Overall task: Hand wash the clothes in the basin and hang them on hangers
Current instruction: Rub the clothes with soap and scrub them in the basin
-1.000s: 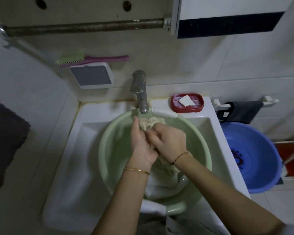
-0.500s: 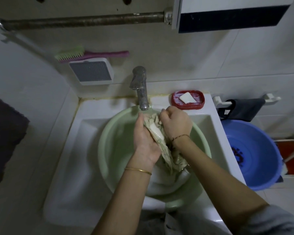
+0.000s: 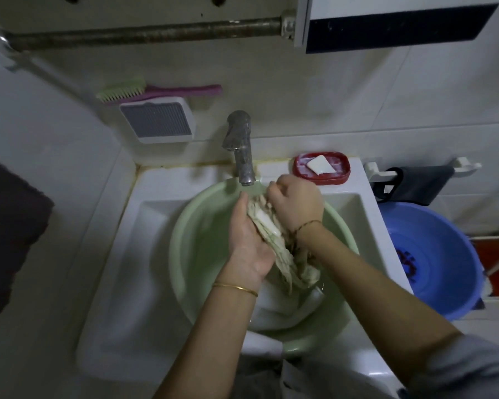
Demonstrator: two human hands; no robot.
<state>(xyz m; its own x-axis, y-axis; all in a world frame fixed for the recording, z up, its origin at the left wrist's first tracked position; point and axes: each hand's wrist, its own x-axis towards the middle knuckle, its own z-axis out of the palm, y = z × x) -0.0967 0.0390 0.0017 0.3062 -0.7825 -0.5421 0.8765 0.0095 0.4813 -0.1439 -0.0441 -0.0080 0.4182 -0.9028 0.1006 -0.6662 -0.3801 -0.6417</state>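
A pale green basin (image 3: 196, 243) sits in the white sink (image 3: 144, 226) under the tap. A wet beige garment (image 3: 274, 240) rises out of the basin, bunched between both hands; more white cloth (image 3: 283, 309) lies in the basin below. My left hand (image 3: 247, 240) lies along the garment's left side, palm against it, fingers fairly straight. My right hand (image 3: 296, 204) grips the garment's upper part in curled fingers, near the basin's far rim. No hangers are in view.
A metal tap (image 3: 239, 145) stands just behind my hands. A red soap dish with white soap (image 3: 320, 167) sits on the sink's back right corner. A blue basin (image 3: 432, 260) stands on the floor to the right. A brush (image 3: 156, 92) hangs on the wall.
Over the last second my right hand slid away from me along the garment toward the tap, stretching the cloth out over my left palm. In the last half second, little moved.
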